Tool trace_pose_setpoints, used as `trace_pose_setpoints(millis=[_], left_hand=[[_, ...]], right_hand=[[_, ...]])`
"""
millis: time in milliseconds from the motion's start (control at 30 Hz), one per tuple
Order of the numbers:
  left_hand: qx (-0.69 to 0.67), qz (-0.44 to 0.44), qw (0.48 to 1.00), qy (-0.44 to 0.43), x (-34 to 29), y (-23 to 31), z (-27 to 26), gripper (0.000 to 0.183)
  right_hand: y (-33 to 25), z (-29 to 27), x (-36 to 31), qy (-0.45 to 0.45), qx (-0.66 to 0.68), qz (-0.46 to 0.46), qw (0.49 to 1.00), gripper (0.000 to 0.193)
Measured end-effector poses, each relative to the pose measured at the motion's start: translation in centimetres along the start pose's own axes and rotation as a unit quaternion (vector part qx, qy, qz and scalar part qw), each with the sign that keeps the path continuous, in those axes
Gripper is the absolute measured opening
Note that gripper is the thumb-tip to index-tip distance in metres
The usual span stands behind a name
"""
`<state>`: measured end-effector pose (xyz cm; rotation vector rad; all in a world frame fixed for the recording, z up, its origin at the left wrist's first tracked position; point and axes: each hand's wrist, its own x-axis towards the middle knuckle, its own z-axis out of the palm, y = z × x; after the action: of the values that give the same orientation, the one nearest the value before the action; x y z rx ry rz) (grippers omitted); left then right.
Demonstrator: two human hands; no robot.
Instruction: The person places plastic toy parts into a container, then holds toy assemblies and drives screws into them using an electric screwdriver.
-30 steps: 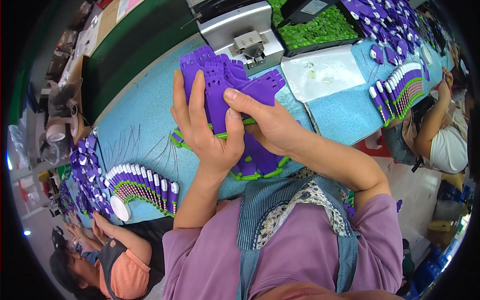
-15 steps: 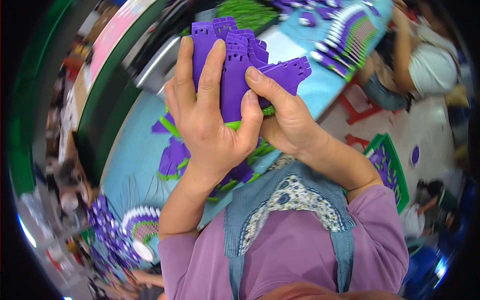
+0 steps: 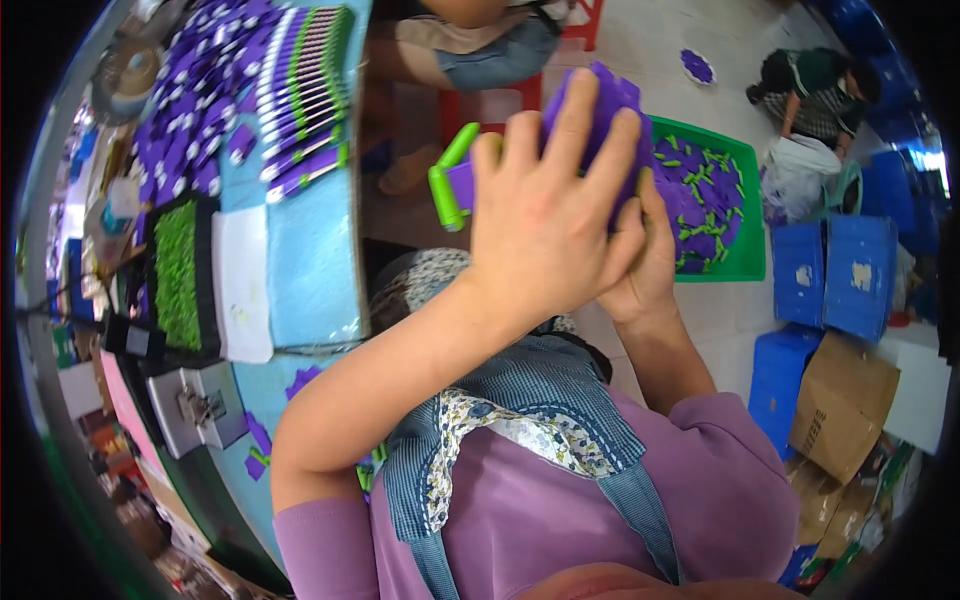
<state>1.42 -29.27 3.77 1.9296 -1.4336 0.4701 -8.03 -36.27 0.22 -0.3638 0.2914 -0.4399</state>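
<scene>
My left hand lies over a stack of purple plastic pieces, fingers bent across its side. Below and behind it, my right hand holds the same stack, its palm and fingers partly hidden. One piece with a bright green, bracket-shaped end sticks out left of my left hand. The stack is held up in front of a green plastic basket, in which many loose purple and green pieces lie. Whether the stack touches the basket cannot be told.
On the left, the blue-covered table carries a row of purple, white and green pieces, a purple heap, a green tray and a metal fixture. Seated and crouching people are nearby. Blue bins stand right.
I have turned right, away from the table toward the green basket. Both hands have carried the purple stack along, and my left hand now covers more of it.
</scene>
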Motion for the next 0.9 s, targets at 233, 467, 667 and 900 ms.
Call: trace_pose_setpoints(millis=[233, 467, 667, 900], left_hand=[[-0.132, 0.081, 0.981, -0.119, 2.3, 4.6, 11.5, 0.052], [-0.213, 0.148, 0.945, -0.200, 2.6, 5.4, 16.8, 0.068], [-0.086, 0.031, 0.953, -0.289, 2.5, 0.8, 9.5, 0.075], [-0.038, -0.087, 0.971, -0.221, -0.3, -3.2, 2.2, 0.060]], right_hand=[[-6.0, -9.3, -1.8, 0.038, 0.108, -0.100, 0.988, 0.050], [-7.3, -24.2, 0.8, 0.090, 0.061, -0.188, 0.976, 0.055], [-9.9, -38.3, 1.2, 0.315, 0.131, -0.237, 0.910, 0.046], [-17.5, -41.5, -1.2, 0.404, 0.103, -0.348, 0.840, 0.041]])
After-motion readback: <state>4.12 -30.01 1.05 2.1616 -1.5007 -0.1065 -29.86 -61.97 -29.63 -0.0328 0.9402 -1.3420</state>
